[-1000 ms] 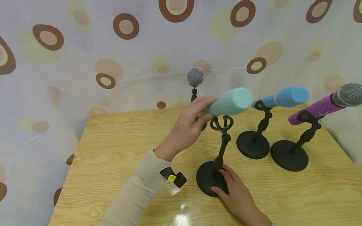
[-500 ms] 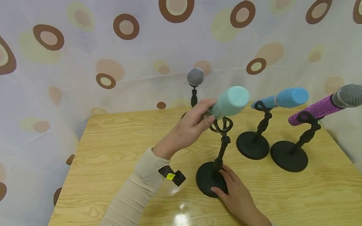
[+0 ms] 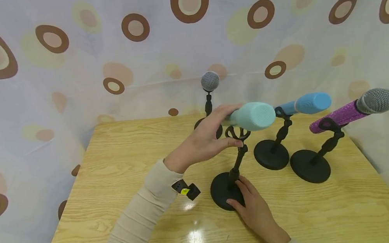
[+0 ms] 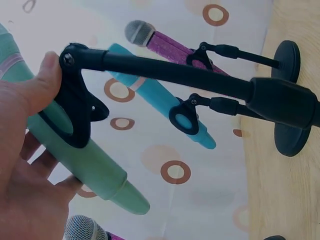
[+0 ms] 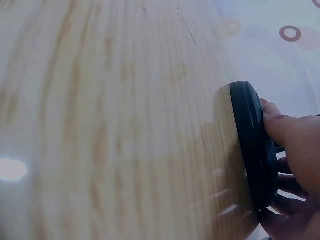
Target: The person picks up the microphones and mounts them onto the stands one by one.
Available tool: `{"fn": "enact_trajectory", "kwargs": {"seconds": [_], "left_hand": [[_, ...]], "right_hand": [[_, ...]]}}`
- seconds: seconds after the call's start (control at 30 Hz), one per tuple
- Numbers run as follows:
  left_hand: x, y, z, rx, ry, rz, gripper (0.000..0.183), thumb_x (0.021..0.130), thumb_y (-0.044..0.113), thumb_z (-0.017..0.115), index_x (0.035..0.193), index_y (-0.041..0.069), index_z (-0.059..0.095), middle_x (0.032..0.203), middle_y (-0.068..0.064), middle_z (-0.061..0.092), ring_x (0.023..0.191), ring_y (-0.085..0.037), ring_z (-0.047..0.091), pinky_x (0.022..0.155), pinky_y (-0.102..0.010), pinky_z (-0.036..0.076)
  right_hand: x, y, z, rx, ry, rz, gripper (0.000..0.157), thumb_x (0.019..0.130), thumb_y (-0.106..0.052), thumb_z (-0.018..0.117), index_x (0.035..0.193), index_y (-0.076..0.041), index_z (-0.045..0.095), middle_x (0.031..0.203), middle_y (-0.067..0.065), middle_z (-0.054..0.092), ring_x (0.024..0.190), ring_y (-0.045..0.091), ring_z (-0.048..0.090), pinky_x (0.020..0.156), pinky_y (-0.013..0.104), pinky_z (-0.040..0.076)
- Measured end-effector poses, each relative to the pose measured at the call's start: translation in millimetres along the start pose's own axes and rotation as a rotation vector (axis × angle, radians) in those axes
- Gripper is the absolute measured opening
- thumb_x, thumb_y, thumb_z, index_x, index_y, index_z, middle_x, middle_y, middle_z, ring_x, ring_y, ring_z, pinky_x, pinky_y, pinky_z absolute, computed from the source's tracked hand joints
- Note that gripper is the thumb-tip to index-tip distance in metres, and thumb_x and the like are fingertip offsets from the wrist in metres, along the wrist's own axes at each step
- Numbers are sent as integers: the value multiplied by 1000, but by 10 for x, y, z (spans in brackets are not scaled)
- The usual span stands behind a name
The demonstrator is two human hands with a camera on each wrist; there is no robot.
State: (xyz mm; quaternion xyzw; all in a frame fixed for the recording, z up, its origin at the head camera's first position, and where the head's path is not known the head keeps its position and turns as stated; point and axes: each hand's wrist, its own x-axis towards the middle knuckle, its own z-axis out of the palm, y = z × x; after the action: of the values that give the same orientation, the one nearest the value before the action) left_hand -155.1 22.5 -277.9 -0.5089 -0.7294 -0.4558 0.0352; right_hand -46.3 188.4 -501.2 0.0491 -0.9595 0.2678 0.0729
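My left hand (image 3: pixel 204 138) holds a mint-green microphone (image 3: pixel 255 116), its fingers round the handle. In the left wrist view the handle (image 4: pixel 85 160) lies against the black clip (image 4: pixel 75 107) of a desk microphone stand, and the thumb presses beside the clip's joint. How deeply the handle sits in the clip I cannot tell. My right hand (image 3: pixel 257 213) grips the edge of that stand's round base (image 3: pixel 224 191). In the right wrist view the thumb rests on the upper face of the base (image 5: pixel 255 145), with fingers at its rim.
A blue microphone (image 3: pixel 310 103) and a purple glitter microphone (image 3: pixel 345 115) rest in stands to the right. Behind my left hand stands another microphone with a silver grille (image 3: pixel 209 81). Under everything is a wooden table (image 3: pixel 127 155), backed by a patterned cloth (image 3: pixel 160 62).
The mint-green microphone has lowered toward the clip and shifted slightly right, after a small lift. My left thumb has moved from the handle down to the clip's joint. The right hand stays put.
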Motion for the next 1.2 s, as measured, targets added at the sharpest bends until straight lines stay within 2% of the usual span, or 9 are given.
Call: {"fn": "enact_trajectory", "kwargs": {"seconds": [0.13,0.27,0.4,0.57,0.9,1.2], "left_hand": [[15,-2,20,32,14,55,69,76,11,70,134,6,33,134,-9,39,120,-13,38,102,-25,34],[37,-113,79,58,24,70,69,77,11,69,135,9,32,134,-6,39,121,-11,38,102,-23,32],[53,-232,132,114,32,103,68,78,15,68,135,12,31,134,-2,39,121,-8,36,103,-20,31],[64,-257,157,183,46,150,65,80,19,65,135,12,31,134,-1,39,122,-7,36,103,-20,31],[61,-233,192,177,34,88,65,81,10,63,137,15,30,134,1,39,123,-5,35,102,-20,32],[33,-261,197,238,72,170,65,81,14,63,137,10,29,136,-2,40,126,-8,36,104,-21,31]], "right_hand": [[4,2,6,7,-9,17,64,82,-47,58,129,-5,45,140,7,35,125,26,41,94,45,42],[5,4,-2,22,-24,31,64,82,-47,57,129,-5,45,141,7,34,126,26,40,95,45,41],[9,8,-6,19,-12,18,65,82,-47,58,129,-5,45,141,7,35,125,26,40,95,45,41],[13,15,1,18,0,-2,66,81,-46,58,130,-4,45,140,8,35,125,26,40,95,44,42],[11,16,12,24,10,-10,64,81,-44,60,129,-4,45,140,7,35,125,26,41,94,44,43],[-13,22,27,23,38,-43,64,81,-44,60,128,-3,46,140,8,36,124,26,42,94,43,43]]}}
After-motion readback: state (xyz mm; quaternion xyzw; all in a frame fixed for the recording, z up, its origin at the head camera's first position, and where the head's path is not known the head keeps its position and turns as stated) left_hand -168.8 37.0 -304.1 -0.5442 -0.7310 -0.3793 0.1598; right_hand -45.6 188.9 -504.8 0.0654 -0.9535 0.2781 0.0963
